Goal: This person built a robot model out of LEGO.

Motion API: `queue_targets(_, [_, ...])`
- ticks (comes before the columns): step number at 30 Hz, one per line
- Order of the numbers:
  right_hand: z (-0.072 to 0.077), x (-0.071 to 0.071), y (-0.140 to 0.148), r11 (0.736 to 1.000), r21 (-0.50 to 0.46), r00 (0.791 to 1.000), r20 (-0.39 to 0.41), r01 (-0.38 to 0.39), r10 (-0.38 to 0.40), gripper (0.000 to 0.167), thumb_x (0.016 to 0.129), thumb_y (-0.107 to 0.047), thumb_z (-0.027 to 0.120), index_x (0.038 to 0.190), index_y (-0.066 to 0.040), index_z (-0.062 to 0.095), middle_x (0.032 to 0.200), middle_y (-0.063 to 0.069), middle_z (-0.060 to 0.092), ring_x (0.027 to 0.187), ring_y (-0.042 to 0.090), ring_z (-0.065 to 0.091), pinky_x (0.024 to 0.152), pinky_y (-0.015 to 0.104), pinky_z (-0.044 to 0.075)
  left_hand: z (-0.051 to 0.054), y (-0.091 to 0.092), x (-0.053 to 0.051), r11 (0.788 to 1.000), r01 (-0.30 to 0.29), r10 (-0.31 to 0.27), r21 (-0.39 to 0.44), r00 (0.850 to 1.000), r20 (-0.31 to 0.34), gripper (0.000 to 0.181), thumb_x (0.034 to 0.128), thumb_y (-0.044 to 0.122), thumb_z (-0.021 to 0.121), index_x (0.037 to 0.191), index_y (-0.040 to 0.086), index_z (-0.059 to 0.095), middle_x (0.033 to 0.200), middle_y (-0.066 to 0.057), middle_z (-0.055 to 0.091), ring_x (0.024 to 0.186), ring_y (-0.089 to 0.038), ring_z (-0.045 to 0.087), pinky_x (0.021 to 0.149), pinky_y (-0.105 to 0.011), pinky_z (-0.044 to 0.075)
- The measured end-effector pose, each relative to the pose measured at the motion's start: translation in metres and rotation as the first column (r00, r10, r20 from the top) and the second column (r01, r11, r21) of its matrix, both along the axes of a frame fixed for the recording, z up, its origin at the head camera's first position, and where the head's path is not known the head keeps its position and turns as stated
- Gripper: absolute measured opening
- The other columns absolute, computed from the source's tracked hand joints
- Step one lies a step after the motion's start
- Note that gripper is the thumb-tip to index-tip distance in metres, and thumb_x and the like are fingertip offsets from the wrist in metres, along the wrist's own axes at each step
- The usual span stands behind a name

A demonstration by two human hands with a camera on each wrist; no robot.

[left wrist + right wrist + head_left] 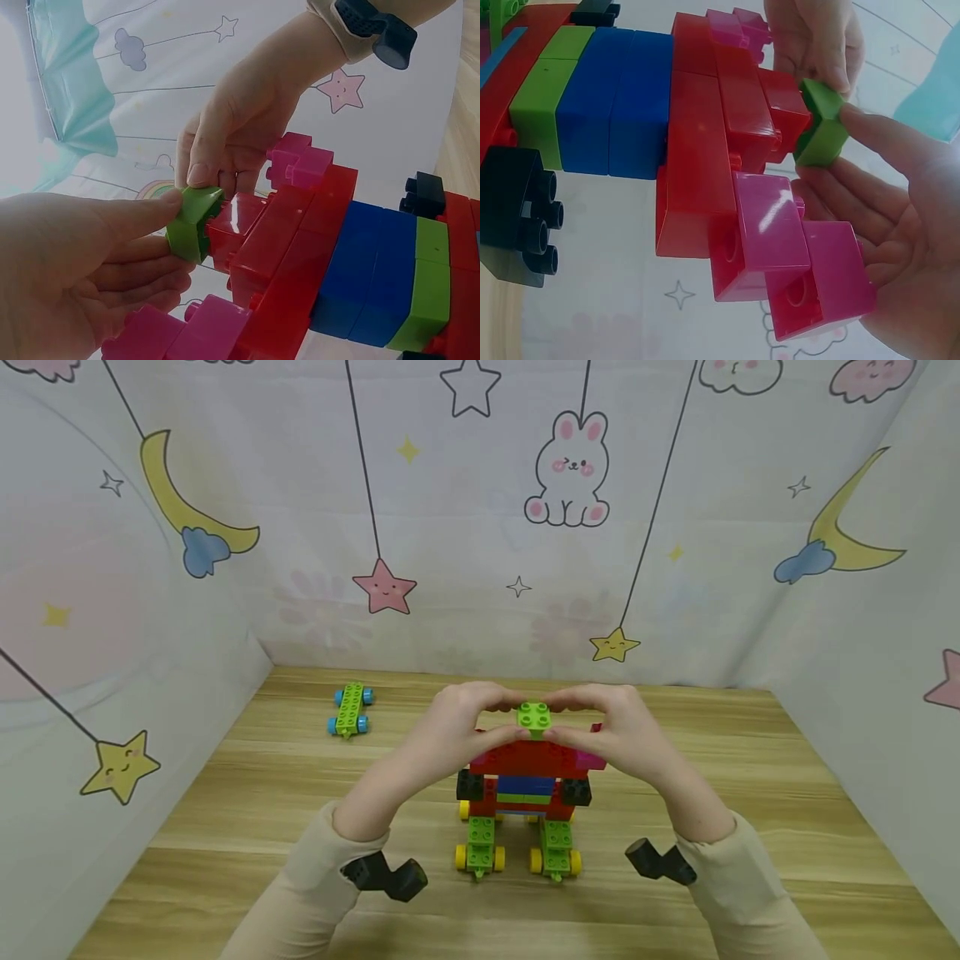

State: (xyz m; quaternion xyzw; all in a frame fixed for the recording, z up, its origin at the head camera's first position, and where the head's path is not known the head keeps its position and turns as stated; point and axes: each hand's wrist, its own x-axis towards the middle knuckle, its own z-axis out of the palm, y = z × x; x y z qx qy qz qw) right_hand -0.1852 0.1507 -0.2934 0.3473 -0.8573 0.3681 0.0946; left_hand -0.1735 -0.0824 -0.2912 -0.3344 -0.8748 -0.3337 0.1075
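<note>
A light green brick (pixel 534 718) tops a tall build of toy bricks, set against the studs of a red brick (pixel 235 222); it looks slightly tilted, and I cannot tell whether it is fully pressed down. My left hand (pixel 456 727) pinches it from the left between thumb and fingers. From the other side my right hand (pixel 621 731) pinches the same brick. Below come wide red bricks (pixel 697 150), blue bricks (pixel 525 786) and black side bricks (pixel 470 785). Pink bricks (pixel 772 217) step out at both sides.
The build stands on green wheeled bases (pixel 481 843) with yellow wheels on the wooden table (pixel 240 860). A separate green wheeled base (pixel 350 710) with blue wheels lies at the back left. Printed cloth (pixel 480 552) walls the back and sides.
</note>
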Motion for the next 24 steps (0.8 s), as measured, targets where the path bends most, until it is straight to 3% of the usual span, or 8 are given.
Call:
queue_targets(7, [-0.0008, -0.0002, 0.0000, 1.000, 0.007, 0.999, 0.031, 0.007, -0.007, 0.029, 0.085, -0.012, 0.075, 0.113, -0.004, 0.072, 0.110, 0.010, 0.073, 0.104, 0.027, 0.065, 0.082, 0.048, 0.057, -0.0002, 0.0007, -0.0001, 1.000, -0.003, 0.003, -0.008, 1.000, 0.007, 0.036, 0.0888, 0.022, 0.072, 0.120, 0.004, 0.069, 0.116, -0.009, 0.071, 0.106, -0.023, 0.066, 0.092, -0.038, 0.055])
queue_targets(12, [-0.0011, -0.0002, 0.0004, 1.000, 0.014, 0.999, 0.036, 0.009, -0.009, 0.029, 0.086, -0.013, 0.075, 0.114, -0.005, 0.072, 0.110, 0.010, 0.073, 0.104, 0.027, 0.065, 0.080, 0.043, 0.058, -0.0003, 0.0014, -0.0003, 1.000, 0.007, -0.007, -0.002, 1.000, 0.019, 0.036, 0.0888, 0.021, 0.072, 0.119, 0.003, 0.069, 0.115, -0.010, 0.071, 0.106, -0.024, 0.066, 0.091, -0.040, 0.056])
queue_targets(19, [-0.0013, 0.0006, 0.0007, 1.000, 0.027, 0.999, 0.051, 0.014, -0.015, 0.029, 0.086, -0.014, 0.075, 0.114, -0.005, 0.072, 0.110, 0.011, 0.073, 0.104, 0.028, 0.065, 0.070, 0.026, 0.057, -0.0003, 0.0025, -0.0007, 1.000, 0.001, 0.000, -0.012, 1.000, 0.030, 0.035, 0.0881, 0.021, 0.073, 0.118, 0.003, 0.070, 0.114, -0.010, 0.072, 0.104, -0.023, 0.067, 0.090, -0.037, 0.056])
queue_targets(24, [-0.0007, 0.0006, 0.0000, 0.999, 0.044, 0.999, 0.045, 0.019, -0.021, 0.029, 0.085, -0.014, 0.076, 0.112, -0.004, 0.072, 0.108, 0.011, 0.073, 0.102, 0.028, 0.065, 0.066, 0.024, 0.057, 0.0001, 0.0031, -0.0005, 1.000, -0.010, 0.010, -0.015, 0.999, 0.042, 0.035, 0.0875, 0.021, 0.074, 0.117, 0.004, 0.070, 0.113, -0.009, 0.072, 0.103, -0.023, 0.067, 0.090, -0.038, 0.056])
